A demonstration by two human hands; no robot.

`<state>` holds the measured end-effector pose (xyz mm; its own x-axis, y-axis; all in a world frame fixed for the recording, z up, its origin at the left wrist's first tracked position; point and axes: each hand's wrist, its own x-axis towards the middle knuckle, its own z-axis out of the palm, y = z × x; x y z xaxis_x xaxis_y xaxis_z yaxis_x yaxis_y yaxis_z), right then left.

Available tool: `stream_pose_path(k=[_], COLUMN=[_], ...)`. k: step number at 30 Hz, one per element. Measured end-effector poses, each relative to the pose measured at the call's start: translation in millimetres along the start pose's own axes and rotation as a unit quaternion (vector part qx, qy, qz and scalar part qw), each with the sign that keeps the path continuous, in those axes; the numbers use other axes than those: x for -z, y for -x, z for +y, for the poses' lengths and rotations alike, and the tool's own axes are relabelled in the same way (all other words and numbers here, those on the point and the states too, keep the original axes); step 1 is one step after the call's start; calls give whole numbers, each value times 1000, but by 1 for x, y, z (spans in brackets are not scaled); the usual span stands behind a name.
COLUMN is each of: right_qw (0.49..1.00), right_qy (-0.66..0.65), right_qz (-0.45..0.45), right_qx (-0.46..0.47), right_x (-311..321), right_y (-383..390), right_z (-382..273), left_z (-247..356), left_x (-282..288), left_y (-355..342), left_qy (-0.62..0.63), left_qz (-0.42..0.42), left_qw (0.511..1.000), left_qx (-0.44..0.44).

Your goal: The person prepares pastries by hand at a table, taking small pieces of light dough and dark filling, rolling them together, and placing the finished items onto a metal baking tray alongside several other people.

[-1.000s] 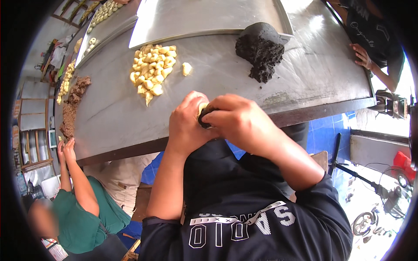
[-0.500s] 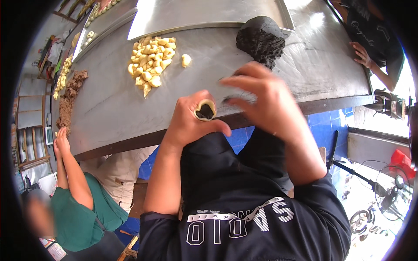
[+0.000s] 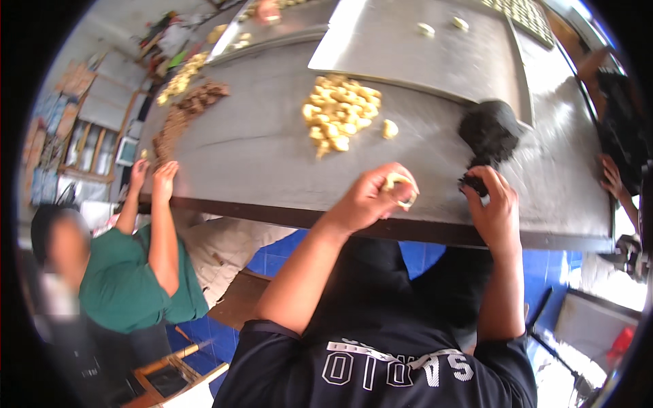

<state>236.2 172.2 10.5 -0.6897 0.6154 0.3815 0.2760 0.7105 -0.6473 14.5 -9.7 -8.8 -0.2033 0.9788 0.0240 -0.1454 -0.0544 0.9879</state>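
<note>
In the head view, the right hand (image 3: 498, 204), beside the dough cup (image 3: 390, 181) moments earlier, is now pinching black paste (image 3: 472, 183) in curled fingers below a black mound (image 3: 491, 126); the half-closed left hand (image 3: 367, 200) is cradling the cup nearby. Beyond, a metal tray (image 3: 422, 61) is holding two pale dough pieces (image 3: 460, 23).

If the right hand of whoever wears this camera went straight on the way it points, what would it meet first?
Probably the black mound just ahead on the table. The right hand seems to touch or hold a dark clump near it, though depth is hard to judge here.
</note>
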Motion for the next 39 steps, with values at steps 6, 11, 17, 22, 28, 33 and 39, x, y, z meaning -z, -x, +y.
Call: stream_pose_path(k=[6, 11, 17, 22, 28, 33, 39], right_qw=[994, 996, 992, 993, 992, 996, 997], right_qy=[54, 19, 45, 24, 18, 7, -44], right_qz=[-24, 23, 39, 40, 44, 49, -21], right_qx=[92, 87, 110, 109, 113, 74, 56], right_x=[-15, -11, -8, -8, -10, -4, -5], right_y=[4, 10, 7, 10, 9, 7, 15], right_z=[0, 8, 13, 16, 21, 25, -26], left_z=[-2, -3, -5, -6, -16, -8, -16], left_x=[2, -7, -3, -1, -1, -4, -14], left_y=[5, 4, -2, 2, 2, -3, -2], left_qy=[-98, -7, -1, 26, -16, -169, -333], left_qz=[48, 35, 27, 32, 33, 7, 43], left_qw=[989, 999, 999, 999, 998, 981, 926], left_qx=[-98, -18, -31, -24, -47, -96, -174])
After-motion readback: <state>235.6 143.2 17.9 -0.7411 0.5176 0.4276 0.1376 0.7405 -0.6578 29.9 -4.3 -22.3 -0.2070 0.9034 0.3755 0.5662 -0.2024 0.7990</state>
